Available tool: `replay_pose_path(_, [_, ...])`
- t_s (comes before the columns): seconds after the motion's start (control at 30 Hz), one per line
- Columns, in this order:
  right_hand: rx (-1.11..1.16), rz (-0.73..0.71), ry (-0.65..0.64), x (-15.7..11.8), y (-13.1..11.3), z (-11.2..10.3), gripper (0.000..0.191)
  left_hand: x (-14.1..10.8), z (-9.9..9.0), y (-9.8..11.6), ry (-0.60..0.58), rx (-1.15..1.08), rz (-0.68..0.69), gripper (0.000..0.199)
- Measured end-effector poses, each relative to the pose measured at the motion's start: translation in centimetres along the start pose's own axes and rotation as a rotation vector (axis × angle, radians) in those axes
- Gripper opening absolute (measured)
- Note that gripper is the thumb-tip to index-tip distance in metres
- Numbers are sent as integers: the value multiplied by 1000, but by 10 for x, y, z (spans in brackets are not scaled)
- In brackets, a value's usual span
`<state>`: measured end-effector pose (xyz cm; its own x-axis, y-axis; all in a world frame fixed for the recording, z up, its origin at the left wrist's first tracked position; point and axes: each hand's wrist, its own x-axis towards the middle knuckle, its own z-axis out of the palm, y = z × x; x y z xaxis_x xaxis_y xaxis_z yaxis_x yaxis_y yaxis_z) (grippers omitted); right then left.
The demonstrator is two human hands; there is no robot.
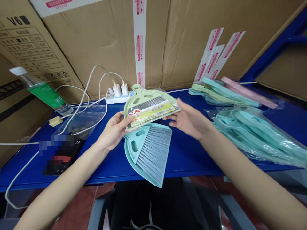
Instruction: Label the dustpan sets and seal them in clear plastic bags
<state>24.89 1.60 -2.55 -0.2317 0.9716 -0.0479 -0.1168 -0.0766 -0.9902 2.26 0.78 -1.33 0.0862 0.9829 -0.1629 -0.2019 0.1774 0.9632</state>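
Observation:
Between my two hands is a light green dustpan and brush set (144,95) in a clear plastic bag, with a yellow and green printed label (153,111) along its lower side. My left hand (117,129) grips its left edge, thumb on top. On the right edge, the fingers of my right hand (188,119) are closed on the bag. Below it lies a turquoise dustpan (134,164) with a grey-bristled brush (154,150) in it, partly past the table's front edge. The green set hides its handle end.
Bagged turquoise sets (259,134) lie at the right, with green, blue and pink ones (249,91) behind. A power strip (117,99) with white cables, a water bottle (45,94), a phone (64,156) and an empty plastic bag (88,118) are at the left. Cardboard boxes (96,38) stand behind.

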Motion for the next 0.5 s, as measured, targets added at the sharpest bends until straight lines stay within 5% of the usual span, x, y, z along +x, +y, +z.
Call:
replay_pose_path(0.07, [40, -16, 4, -3, 4, 13, 23, -4, 2, -3, -32, -6, 14, 24])
replay_pose_path(0.23, [225, -8, 15, -11, 12, 37, 38, -13, 4, -8, -169, 46, -11, 35])
replay_pose_path(0.33, [287, 29, 105, -18, 8, 32, 40, -15, 2, -7, -287, 123, 0, 36])
replay_pose_path(0.5, [246, -7, 240, -45, -18, 4, 25, -15, -2, -6, -340, 361, 226, 31])
